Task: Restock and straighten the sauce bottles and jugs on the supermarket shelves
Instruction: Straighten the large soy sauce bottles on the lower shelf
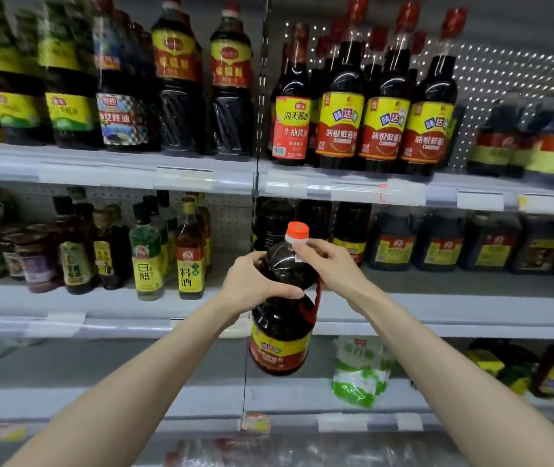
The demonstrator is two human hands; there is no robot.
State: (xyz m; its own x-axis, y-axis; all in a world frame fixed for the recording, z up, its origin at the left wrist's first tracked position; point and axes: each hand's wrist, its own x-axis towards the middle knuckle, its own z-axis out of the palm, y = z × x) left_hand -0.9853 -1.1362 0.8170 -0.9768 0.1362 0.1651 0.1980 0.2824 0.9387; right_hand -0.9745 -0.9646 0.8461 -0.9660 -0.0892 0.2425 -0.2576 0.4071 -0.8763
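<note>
Up front of the middle shelf [437, 298], centre of view, I saw the bottle [280, 318] held clear of the shelves in both hands, approx upright, its base hanging in front of the gap below that shelf's edge. Dark sauce inside, orange cap [297, 230] on top, red handle [316, 298] down its right side, yellow-and-red label [279, 348] low on the body. Left hand [252, 284] was wrapped round the upper body from the left, fingers curled over the shoulder & thumb across the waist at the front. Right hand [327, 264] pinched the neck just under the cap, thumb & forefinger closed on it, other fingers bent. Both forearms were bare, reaching in from the bottom corners. Top shelf [201, 173], right of the post [258, 96]: three matching bottles [383, 123] w/ similar yellow-and-red labels stood side by side, w/ a slimmer red-label bottle [291, 106] just left of them. Left of the post: bigger dark bottles [181, 79] in a row, blurred. Middle shelf, right: squat dark jugs [444, 244] lined up at the back, well behind the front edge. Middle shelf, left: small bottles [147, 261], incl. a yellow-capped one near the front. Bottom shelf: green-and-white bag [359, 369] below & right of the held bottle. Price strips were too blurred to read.
</note>
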